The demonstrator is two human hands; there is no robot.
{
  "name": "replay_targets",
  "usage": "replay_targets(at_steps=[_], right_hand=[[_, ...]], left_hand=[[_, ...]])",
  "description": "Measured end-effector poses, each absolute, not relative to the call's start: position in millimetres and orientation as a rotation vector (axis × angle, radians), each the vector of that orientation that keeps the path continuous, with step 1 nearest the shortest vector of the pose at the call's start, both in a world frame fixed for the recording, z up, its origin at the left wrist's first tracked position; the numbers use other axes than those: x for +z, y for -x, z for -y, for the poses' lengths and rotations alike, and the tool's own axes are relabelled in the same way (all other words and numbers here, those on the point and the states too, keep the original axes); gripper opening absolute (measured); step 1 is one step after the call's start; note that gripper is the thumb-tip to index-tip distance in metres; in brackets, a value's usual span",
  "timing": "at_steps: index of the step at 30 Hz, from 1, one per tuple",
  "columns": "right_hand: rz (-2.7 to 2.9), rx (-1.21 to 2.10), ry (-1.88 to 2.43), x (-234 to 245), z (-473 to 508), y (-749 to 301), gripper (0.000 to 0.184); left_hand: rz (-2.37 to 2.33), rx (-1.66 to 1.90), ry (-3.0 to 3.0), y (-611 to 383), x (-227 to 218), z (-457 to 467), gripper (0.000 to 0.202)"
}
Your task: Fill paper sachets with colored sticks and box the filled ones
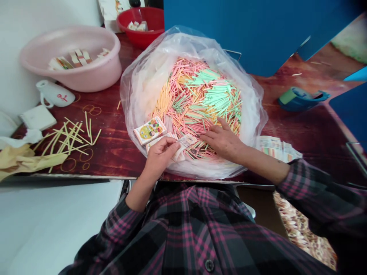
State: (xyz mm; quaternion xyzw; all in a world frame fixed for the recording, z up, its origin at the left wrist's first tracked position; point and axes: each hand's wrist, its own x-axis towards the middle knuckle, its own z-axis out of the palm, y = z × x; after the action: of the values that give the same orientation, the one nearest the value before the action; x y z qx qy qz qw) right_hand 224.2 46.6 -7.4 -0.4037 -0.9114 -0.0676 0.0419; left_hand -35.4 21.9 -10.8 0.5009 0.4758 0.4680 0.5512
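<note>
Left hand (160, 157) pinches a printed paper slip (185, 142); right hand (222, 139) lies spread on pastel sticks (197, 100), most still heaped in a clear plastic bag (137, 89) mid-worktop (114, 152). Some paper packets (77, 57) already sit in a pink basin (34, 57), upper left.

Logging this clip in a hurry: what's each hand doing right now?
Left hand: closed, holding a small printed paper slip.
Right hand: open, lying flat on the coloured sticks, holding nothing.

Ahead of our right hand (222, 139) lie heaped coloured sticks (197, 103); to its right, the plastic bag's (256, 122) raised rim blocks a low pass toward printed paper strips (278, 149) on the wooden table (275, 114).
</note>
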Motion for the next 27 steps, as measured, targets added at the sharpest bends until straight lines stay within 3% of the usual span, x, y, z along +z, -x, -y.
replay_targets(at_steps=[8,13,18,22,24,27], right_hand=[[2.515,-0.005,1.392,-9.8,-52.1,-216.6,0.028],[2.304,0.225,1.340,-12.4,-54.9,-212.3,0.046],[2.184,0.496,1.257,-8.5,-51.4,-204.7,0.031],[2.126,0.733,1.179,-12.1,-48.0,-199.7,0.013],[2.118,0.781,1.216,-15.0,-47.2,-200.1,0.012],[1.962,0.752,1.328,-13.4,-48.6,-200.8,0.013]], left_hand=[[-1.108,1.142,-1.091,35.5,-14.3,-21.9,0.020],[-1.111,1.187,-1.073,39.3,-14.2,-24.8,0.024],[-0.951,1.293,-1.369,27.0,3.1,-30.7,0.021],[-0.816,1.022,-1.622,4.6,13.2,-33.3,0.020],[-0.817,0.922,-1.609,-2.2,11.2,-32.1,0.021],[-0.851,1.075,-1.368,-3.8,4.0,-29.6,0.017]])
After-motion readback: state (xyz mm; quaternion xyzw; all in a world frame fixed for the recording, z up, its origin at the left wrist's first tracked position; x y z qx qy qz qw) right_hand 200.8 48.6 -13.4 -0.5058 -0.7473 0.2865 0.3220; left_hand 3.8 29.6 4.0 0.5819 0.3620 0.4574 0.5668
